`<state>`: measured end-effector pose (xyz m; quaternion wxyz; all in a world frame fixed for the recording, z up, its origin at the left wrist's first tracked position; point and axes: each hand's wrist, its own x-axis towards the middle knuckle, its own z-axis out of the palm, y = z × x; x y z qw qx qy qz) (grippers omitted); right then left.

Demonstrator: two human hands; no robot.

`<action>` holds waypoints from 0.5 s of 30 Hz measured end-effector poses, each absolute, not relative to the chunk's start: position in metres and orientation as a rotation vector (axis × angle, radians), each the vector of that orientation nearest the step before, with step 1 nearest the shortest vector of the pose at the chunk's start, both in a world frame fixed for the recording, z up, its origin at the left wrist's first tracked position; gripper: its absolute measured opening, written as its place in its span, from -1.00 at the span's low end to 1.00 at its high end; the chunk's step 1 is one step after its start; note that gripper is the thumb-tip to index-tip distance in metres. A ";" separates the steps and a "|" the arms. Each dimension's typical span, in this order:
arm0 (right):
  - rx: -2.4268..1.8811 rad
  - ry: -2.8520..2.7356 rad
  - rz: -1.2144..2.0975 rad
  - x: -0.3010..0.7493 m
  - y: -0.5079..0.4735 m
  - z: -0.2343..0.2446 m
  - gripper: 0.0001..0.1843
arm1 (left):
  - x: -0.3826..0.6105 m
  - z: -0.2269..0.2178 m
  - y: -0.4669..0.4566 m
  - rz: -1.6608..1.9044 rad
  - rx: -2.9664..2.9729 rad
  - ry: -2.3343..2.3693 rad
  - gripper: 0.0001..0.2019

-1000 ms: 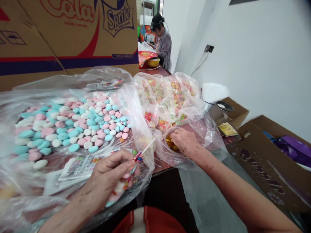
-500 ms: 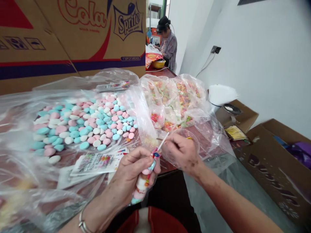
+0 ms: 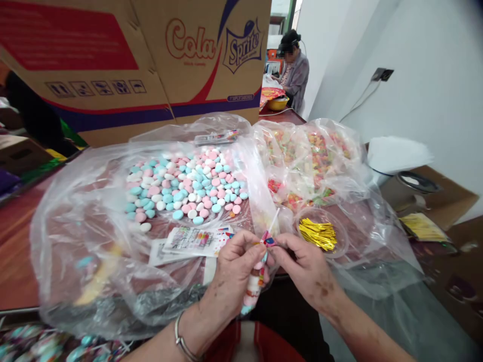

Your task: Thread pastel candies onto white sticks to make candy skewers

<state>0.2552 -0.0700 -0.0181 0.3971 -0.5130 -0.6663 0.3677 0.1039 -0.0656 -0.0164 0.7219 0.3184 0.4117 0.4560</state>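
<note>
My left hand (image 3: pixel 241 261) is closed round a slim clear candy bag (image 3: pixel 253 286) filled with pink, white and blue sweets. The bag leans, its gathered neck uppermost, and a white stick (image 3: pixel 274 220) pokes out of it. Thumb and fingers of my right hand (image 3: pixel 302 259) pinch the colourful neck just below the stick. Whether a tie is between those fingers I cannot make out. Just beyond my right hand, gold twist ties (image 3: pixel 317 234) lie in a round clear dish. Printed bags (image 3: pixel 194 240) lie flat to the left of my hands.
Pastel candies (image 3: pixel 184 186) spread over plastic sheeting on the red-brown table. Bags of colourful gummies (image 3: pixel 317 151) lie at the back right. A large carton (image 3: pixel 204 70) stands behind. A mug (image 3: pixel 407 191) is at the right, filled candy bags (image 3: pixel 56 347) lower left. Another person (image 3: pixel 294 70) sits farther back.
My right hand has come from beside the stick down to the bag's neck and pinches it. The view has swung left, and the gold ties now show fully.
</note>
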 end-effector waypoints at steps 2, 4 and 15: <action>-1.289 -1.731 0.785 0.253 -0.072 -0.020 -0.79 | 0.104 -0.015 -0.065 1.013 0.680 0.927 -0.80; -1.241 -1.803 0.650 0.251 -0.072 -0.023 -0.78 | 0.104 -0.013 -0.065 1.012 0.666 0.940 -0.81; -0.649 -2.304 -0.370 0.257 -0.065 -0.031 -0.60 | 0.082 -0.014 -0.050 0.689 0.878 1.067 -0.90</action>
